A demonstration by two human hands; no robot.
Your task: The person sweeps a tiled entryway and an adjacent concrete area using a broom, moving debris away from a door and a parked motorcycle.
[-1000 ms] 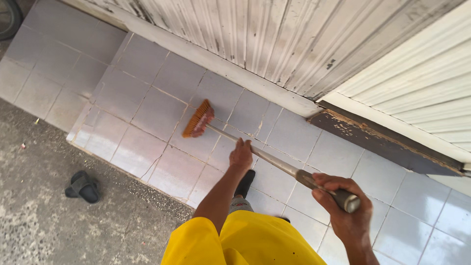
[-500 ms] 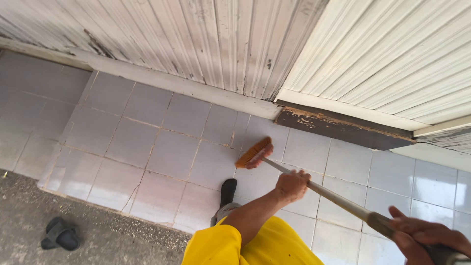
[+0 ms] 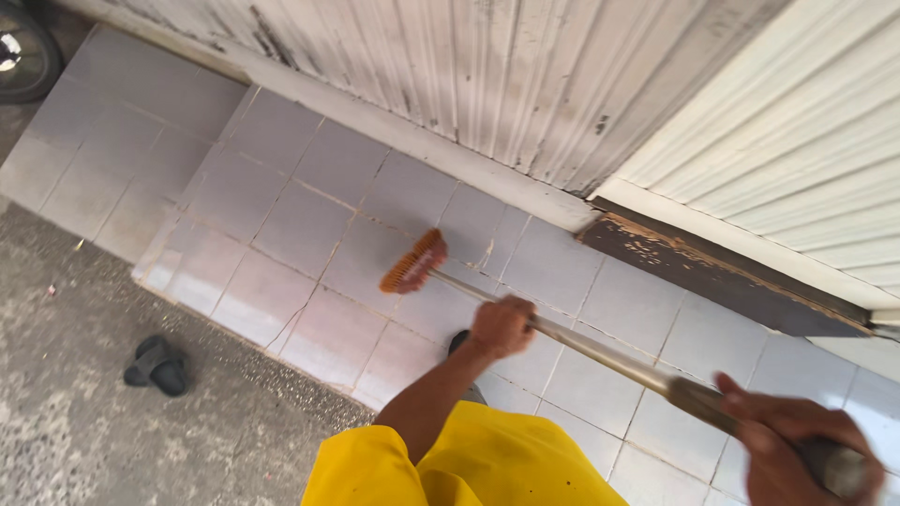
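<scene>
A long-handled broom lies across my view, its orange bristle head (image 3: 413,262) down on the pale tiled floor (image 3: 281,225) near the wall. My left hand (image 3: 502,326) grips the metal handle (image 3: 600,354) midway along. My right hand (image 3: 797,448) is closed round the handle's dark upper end at the lower right. My yellow garment (image 3: 469,464) fills the bottom centre, and the toe of my dark shoe (image 3: 457,341) shows just under my left forearm.
A corrugated metal shutter (image 3: 487,66) and a pale slatted door (image 3: 797,150) stand along the far edge, with a worn dark threshold (image 3: 712,281) below. A dark sandal (image 3: 157,365) lies on the rough concrete (image 3: 94,431) at the left. Part of a wheel (image 3: 19,56) shows top left.
The broom head has slid left along the tiles, away from the dark threshold. My view has swung left, bringing the concrete and sandal further in. Both hands keep their grip.
</scene>
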